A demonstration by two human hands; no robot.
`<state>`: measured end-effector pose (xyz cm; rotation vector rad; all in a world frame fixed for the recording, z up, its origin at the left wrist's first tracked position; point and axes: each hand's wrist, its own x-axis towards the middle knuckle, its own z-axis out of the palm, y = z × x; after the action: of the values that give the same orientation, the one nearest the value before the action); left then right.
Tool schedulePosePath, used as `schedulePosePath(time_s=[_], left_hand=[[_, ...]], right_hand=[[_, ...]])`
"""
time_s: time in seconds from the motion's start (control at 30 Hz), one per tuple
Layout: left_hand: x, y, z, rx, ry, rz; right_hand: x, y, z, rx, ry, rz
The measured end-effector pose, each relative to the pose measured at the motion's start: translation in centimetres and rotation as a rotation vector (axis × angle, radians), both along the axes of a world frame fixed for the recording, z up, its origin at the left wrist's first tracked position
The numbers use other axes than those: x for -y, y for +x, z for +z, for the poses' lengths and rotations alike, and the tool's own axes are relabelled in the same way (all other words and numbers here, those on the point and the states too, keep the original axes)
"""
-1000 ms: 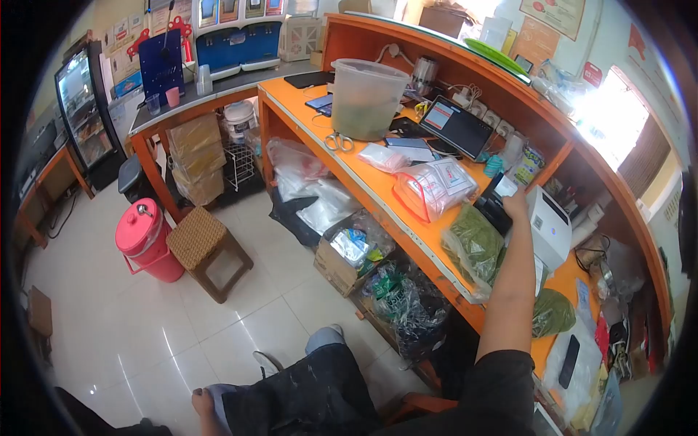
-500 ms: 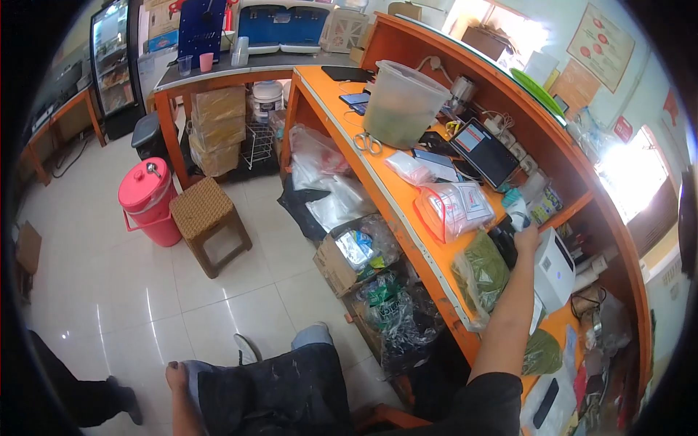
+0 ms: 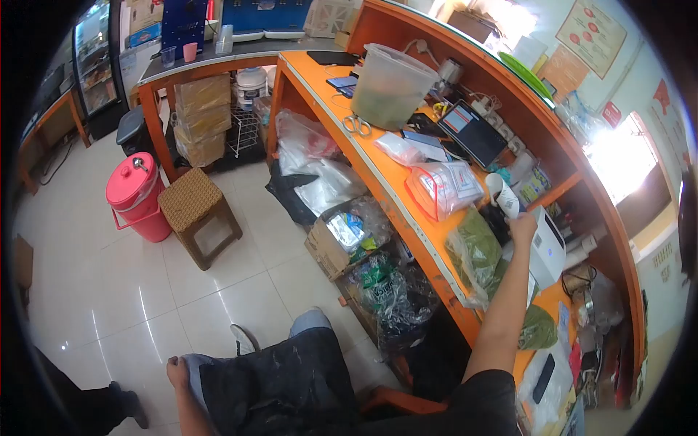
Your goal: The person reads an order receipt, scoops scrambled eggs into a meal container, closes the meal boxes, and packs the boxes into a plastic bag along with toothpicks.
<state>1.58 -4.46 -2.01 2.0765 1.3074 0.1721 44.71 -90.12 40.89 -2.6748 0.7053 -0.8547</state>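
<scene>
My right hand (image 3: 522,228) reaches over the orange counter (image 3: 349,145) and is closed on a curled white strip of printed paper (image 3: 507,204), which looks like a receipt. Right beside that hand stands a white box-shaped machine (image 3: 549,251), probably a printer. Below my wrist lies a clear bag of green stuff (image 3: 474,247). My left hand (image 3: 177,372) rests by my left thigh with its fingers curled in. Whatever may be inside those fingers is hidden.
A tablet (image 3: 472,134), a large plastic tub (image 3: 392,86), scissors (image 3: 356,126) and a bag of packets (image 3: 443,190) sit along the counter. A woven stool (image 3: 190,195) and a pink bucket (image 3: 137,192) stand on the floor. Another person's leg (image 3: 87,403) is at lower left.
The printed paper is now raised and shows more fully above my right hand, which has shifted slightly up. The whole view has moved a little. My left hand stays by my thigh.
</scene>
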Motion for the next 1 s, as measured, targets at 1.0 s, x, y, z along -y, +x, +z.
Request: schedulePosePath(time_s=[1.0], left_hand=[[20.3,6.9,29.2,0.975,-1.446,-0.459]], right_hand=[[-48.0,-24.2,-7.7,-0.620,1.149,1.565]])
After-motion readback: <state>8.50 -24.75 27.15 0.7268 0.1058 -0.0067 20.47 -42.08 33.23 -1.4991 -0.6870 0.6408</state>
